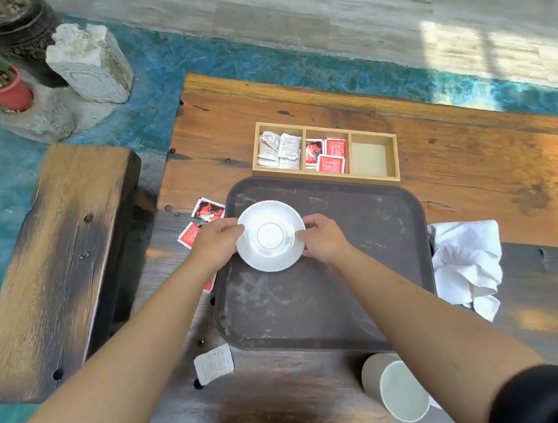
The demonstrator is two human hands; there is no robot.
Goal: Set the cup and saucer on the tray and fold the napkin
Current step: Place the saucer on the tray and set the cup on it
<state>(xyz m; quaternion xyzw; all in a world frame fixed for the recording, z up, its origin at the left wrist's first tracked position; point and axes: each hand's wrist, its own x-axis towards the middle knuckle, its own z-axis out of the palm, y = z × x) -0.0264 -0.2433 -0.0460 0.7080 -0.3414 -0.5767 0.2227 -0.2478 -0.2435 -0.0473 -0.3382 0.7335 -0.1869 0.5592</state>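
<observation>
We grip the white saucer [270,235] by opposite rim edges: our left hand [215,244] pinches the left edge, our right hand [323,239] the right. The saucer sits over the far-left area of the dark tray [342,299]. The cup [394,389] lies tipped on the wooden table [465,180] near the tray's near edge. The crumpled white napkin [467,265] lies just beside the tray's right rim.

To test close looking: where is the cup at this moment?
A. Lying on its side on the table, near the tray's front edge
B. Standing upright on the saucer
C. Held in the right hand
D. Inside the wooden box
A: the cup lies tipped over on the table, off the tray.
</observation>
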